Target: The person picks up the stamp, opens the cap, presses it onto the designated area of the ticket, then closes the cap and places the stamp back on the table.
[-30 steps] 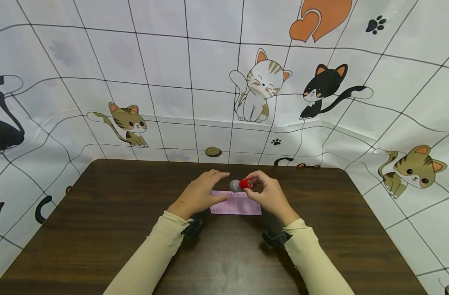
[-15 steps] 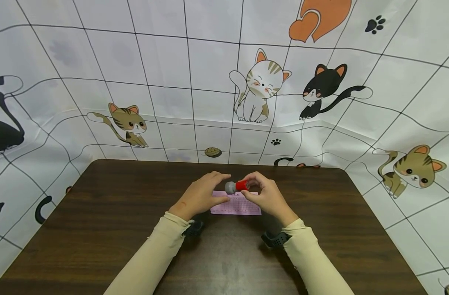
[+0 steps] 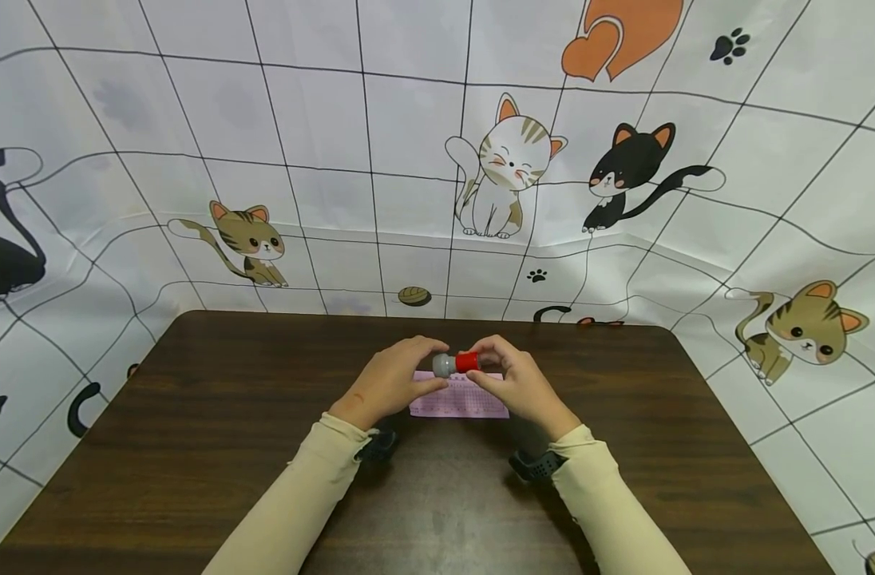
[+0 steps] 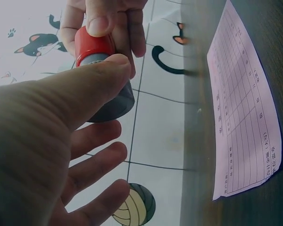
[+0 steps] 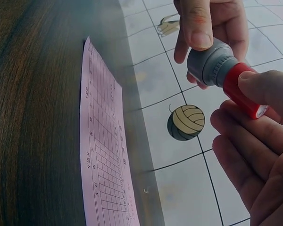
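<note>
"What surrounds the fingers?"

"Beyond the fingertips rises a white backdrop with dark grid lines and cartoon cats. Beneath them spreads a dark wooden table."

"And what gets in the way?"

"Pale sleeves slant in behind the fingers from the near side. The left hand and right hand reach in over a pink printed slip; in the head view the left thumb hides part of its left side. A dark band sits at the left wrist, behind the thumb."

"How are the hands posed?"

"Palms turned toward each other, thumbs on the near side, both raised off the table. Between their fingertips, above the slip, is a small red-and-grey piece, its grey end leftward."

"Are the fingers clamped?"

"The right thumb and fingers pinch the red end. The left ones stand around the grey end; whether they press on it, one cannot tell."
</note>
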The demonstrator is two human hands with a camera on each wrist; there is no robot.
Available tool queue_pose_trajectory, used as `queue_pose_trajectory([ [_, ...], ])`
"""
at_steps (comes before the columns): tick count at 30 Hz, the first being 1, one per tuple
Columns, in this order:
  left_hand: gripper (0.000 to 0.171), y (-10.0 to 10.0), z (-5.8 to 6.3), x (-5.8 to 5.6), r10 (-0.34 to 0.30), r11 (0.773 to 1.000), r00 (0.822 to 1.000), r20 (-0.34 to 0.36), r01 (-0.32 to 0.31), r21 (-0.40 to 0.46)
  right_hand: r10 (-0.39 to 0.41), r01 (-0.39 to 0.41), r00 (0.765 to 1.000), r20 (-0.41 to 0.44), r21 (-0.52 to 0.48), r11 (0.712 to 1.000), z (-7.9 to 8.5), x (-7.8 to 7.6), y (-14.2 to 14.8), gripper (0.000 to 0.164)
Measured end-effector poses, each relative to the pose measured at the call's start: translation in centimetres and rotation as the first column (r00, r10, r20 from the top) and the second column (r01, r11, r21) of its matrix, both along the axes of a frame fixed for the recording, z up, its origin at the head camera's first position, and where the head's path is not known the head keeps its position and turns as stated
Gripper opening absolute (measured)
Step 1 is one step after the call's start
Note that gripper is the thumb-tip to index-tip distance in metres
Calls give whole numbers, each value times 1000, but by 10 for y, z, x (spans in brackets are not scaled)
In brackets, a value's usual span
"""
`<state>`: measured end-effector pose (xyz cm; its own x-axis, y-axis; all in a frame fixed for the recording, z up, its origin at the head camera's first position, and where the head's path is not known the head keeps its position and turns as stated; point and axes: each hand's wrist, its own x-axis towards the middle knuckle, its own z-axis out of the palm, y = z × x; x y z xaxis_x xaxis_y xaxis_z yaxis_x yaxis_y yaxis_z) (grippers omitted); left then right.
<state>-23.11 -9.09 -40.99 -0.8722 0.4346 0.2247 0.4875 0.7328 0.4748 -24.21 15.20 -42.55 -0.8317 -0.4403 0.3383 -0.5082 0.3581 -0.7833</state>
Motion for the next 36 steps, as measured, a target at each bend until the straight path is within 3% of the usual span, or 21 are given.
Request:
queue_pose_trajectory([
  [5,47,0,0,0,6,1000,1000,-26,-6,4,13,-13,1000,-13,0,1000,-1,0,1,31],
  [13,45,0,0,-1,0,1000,996,-86,1,4,-15,28,993,-120,107,994,3,-1,1,43],
  [19,45,1,0,0,0,1000,996,-91,0,0,-29,66,981,-190,192,979,3,0,1,32],
  [26,54,2,0,0,10,1000,994,-108,-10,-7,-44,80,982,-186,191,978,1,0,0,29],
  [36,43,1,0,0,-3,1000,979,-205,-2,-25,-26,48,989,-144,153,987,-2,-2,0,29],
])
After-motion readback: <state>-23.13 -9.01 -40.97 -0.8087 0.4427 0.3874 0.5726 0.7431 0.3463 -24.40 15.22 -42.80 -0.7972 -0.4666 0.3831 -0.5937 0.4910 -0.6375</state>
